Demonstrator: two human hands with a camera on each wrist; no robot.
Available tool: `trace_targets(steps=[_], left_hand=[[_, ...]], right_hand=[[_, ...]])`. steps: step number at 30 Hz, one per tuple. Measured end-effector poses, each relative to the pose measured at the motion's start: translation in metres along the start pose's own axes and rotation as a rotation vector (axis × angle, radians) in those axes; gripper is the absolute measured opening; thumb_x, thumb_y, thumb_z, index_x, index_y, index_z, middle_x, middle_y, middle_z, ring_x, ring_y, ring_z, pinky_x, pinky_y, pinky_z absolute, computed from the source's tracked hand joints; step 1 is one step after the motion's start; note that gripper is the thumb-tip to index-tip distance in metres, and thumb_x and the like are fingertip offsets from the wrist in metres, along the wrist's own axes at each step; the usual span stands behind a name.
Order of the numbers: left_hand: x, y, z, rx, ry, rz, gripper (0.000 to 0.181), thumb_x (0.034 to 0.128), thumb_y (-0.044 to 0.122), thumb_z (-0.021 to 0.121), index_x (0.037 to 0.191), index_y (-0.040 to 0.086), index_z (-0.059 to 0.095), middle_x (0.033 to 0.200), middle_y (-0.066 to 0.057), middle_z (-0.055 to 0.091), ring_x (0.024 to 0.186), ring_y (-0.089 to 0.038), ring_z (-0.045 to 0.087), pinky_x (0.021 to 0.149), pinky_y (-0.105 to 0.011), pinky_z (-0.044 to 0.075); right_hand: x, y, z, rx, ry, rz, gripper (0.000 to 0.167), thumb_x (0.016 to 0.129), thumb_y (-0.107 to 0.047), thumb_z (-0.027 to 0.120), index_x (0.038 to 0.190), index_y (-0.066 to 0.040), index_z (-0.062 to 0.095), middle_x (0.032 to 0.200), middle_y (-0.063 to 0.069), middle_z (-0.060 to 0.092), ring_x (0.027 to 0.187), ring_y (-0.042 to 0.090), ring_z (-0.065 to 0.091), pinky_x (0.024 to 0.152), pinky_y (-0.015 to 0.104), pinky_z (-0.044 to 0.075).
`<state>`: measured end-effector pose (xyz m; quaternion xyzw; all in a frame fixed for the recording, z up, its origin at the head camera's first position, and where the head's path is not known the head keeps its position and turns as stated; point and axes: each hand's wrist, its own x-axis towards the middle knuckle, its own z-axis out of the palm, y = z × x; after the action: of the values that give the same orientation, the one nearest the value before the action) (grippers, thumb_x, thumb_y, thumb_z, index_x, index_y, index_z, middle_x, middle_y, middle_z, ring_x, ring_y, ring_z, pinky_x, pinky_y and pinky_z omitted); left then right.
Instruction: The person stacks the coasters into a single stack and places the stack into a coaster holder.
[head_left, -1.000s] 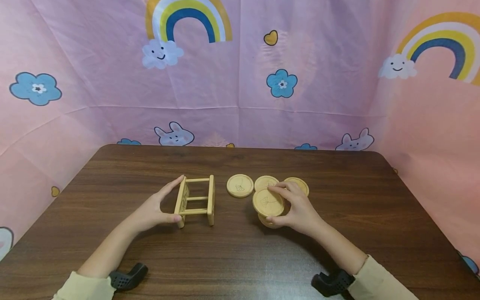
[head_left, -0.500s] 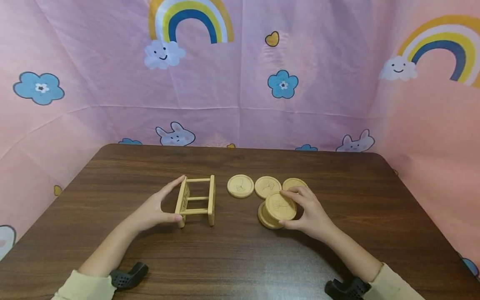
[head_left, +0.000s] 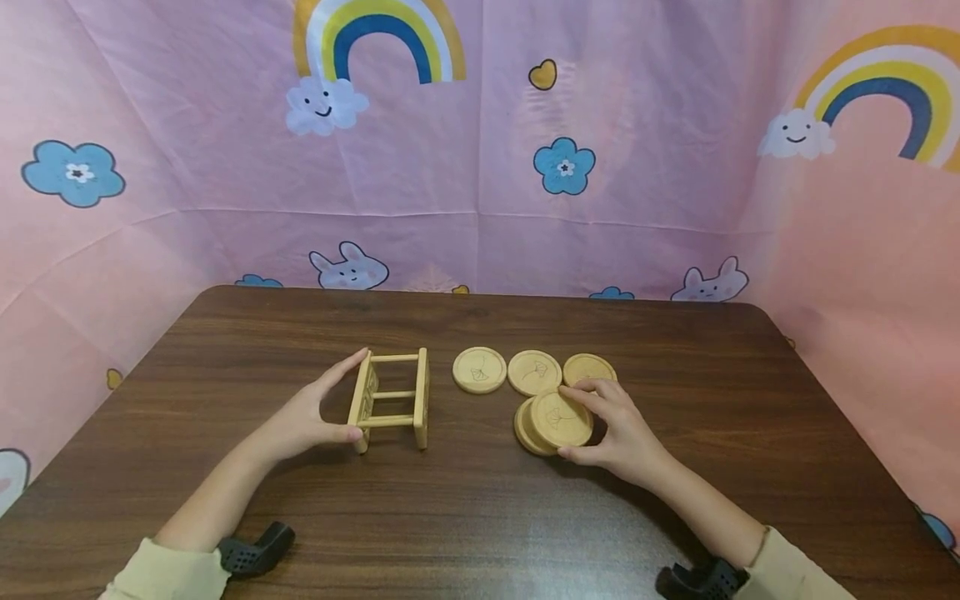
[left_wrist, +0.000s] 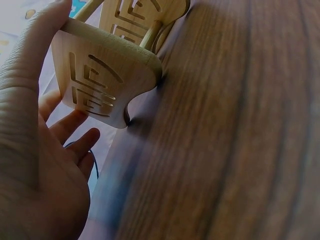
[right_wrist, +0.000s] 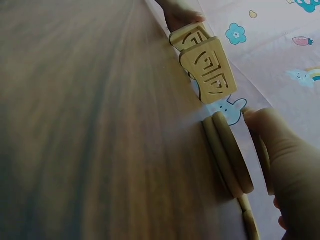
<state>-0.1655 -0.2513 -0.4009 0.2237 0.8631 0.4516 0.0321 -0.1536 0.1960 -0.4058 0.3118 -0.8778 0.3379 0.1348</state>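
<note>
My left hand (head_left: 300,427) grips the left side panel of a small wooden coaster holder (head_left: 423,400), thumb at the near end and a finger at the far end. Carved slots mark this panel (left_wrist: 107,75) in the left wrist view. Between thumb and fingers, my right hand (head_left: 628,435) pinches a round wooden coaster (head_left: 561,418) with a line drawing on top. Under it lie two stacked coasters (head_left: 527,433), partly covered. The right wrist view shows a gap between the held coaster (right_wrist: 262,162) and the stack (right_wrist: 226,155).
Behind the stack, three more coasters lie in a row: a left one (head_left: 480,370), a middle one (head_left: 535,372) and a right one (head_left: 589,367), partly behind my right fingers. The brown table (head_left: 420,525) ends before a patterned cloth backdrop (head_left: 480,183).
My right hand has moved right and slightly nearer with its coaster, uncovering the middle back coaster and more of the stack. For the last half second it is nearly still. The left hand stays put.
</note>
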Motion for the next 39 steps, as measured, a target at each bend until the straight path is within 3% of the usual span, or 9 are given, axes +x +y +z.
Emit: trace_targets(steps=[11, 27, 35, 39], left_hand=[[-0.001, -0.001, -0.001, -0.018, -0.006, -0.012, 0.103, 0.0710, 0.019, 0.083, 0.153, 0.031, 0.022, 0.156, -0.011, 0.020, 0.138, -0.044, 0.016, 0.099, -0.072, 0.018], [-0.001, 0.000, -0.001, 0.023, -0.005, -0.014, 0.103, 0.0712, 0.024, 0.083, 0.153, 0.032, 0.021, 0.157, -0.011, 0.020, 0.138, -0.046, 0.017, 0.098, -0.073, 0.019], [0.000, 0.000, -0.001, 0.014, -0.008, -0.006, 0.102, 0.0717, 0.022, 0.082, 0.152, 0.036, 0.021, 0.156, -0.010, 0.020, 0.138, -0.044, 0.017, 0.098, -0.072, 0.019], [0.000, 0.000, -0.001, 0.018, -0.006, -0.008, 0.102, 0.0722, 0.022, 0.081, 0.154, 0.031, 0.021, 0.156, -0.010, 0.020, 0.138, -0.044, 0.017, 0.098, -0.073, 0.020]], right_hand=[[0.001, 0.000, 0.006, -0.012, 0.003, -0.031, 0.074, 0.062, -0.030, 0.089, 0.127, -0.007, 0.063, 0.121, 0.004, 0.055, 0.115, 0.023, 0.044, 0.091, 0.048, 0.036], [0.006, 0.004, 0.013, -0.029, -0.011, -0.095, 0.072, 0.063, -0.033, 0.088, 0.125, -0.006, 0.064, 0.119, 0.002, 0.056, 0.113, 0.021, 0.045, 0.092, 0.045, 0.036], [0.006, 0.003, 0.013, -0.025, -0.031, -0.070, 0.071, 0.063, -0.033, 0.088, 0.125, -0.007, 0.064, 0.120, 0.002, 0.055, 0.114, 0.021, 0.045, 0.093, 0.045, 0.037], [0.007, 0.003, 0.013, -0.023, -0.040, -0.054, 0.071, 0.063, -0.033, 0.088, 0.125, -0.007, 0.063, 0.120, 0.002, 0.055, 0.114, 0.020, 0.045, 0.094, 0.046, 0.037]])
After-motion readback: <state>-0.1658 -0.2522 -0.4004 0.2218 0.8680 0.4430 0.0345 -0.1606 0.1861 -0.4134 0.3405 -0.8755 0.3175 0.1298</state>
